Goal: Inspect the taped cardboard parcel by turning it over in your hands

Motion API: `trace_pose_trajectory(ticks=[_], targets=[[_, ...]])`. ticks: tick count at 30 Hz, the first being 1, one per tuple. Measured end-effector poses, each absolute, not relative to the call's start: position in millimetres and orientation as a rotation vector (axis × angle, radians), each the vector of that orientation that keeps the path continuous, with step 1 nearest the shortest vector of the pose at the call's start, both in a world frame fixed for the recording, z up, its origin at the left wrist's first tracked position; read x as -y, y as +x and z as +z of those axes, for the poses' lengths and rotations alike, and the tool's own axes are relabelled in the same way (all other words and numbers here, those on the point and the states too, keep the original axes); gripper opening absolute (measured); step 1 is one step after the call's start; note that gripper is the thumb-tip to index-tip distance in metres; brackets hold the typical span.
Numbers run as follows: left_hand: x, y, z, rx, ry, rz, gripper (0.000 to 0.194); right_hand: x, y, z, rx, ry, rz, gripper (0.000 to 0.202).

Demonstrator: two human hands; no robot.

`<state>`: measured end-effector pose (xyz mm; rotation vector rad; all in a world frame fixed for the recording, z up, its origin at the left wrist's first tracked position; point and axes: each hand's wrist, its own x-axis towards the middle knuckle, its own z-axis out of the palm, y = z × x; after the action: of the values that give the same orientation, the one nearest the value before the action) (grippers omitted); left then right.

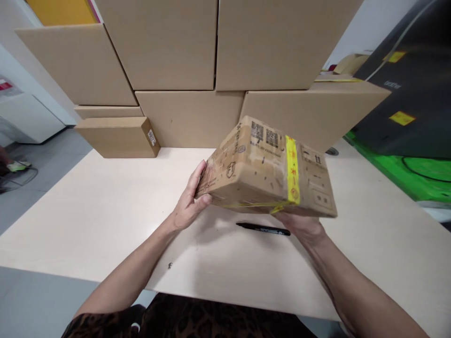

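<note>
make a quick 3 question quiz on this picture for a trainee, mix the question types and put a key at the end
1. True or false: the black marker lies on the table.
2. Multiple choice: what colour is the tape across the printed face of the held box?
A) green
B) yellow
C) blue
3. Short answer: which hand supports the held box from underneath, its fingers hidden from view?

Key:
1. True.
2. B.
3. The right hand; the left hand grips the box at its left end.
</note>
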<state>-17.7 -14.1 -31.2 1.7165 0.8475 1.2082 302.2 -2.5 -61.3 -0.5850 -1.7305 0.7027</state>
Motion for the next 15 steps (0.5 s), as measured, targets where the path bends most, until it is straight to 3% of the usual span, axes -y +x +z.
trace_pose_trajectory(ticks=[4, 9, 15], targets=[[3.6, -25.8, -34.3, -0.878, 1.699, 1.116, 0.116, -2.7, 295.6, -54.3, 1.572, -0.562, 0.895, 0.057], [5.0, -25.5, -34.4, -0.867, 1.873, 1.204, 0.105, -13.9, 294.1, -60.8, 1.495, -0.555, 0.939, 0.054], [12.4, -23.6, -27.7, -0.836, 2.25, 1.166, 0.107, -19.2, 306.8, -80.9, 1.456, -0.502, 0.853, 0.053]])
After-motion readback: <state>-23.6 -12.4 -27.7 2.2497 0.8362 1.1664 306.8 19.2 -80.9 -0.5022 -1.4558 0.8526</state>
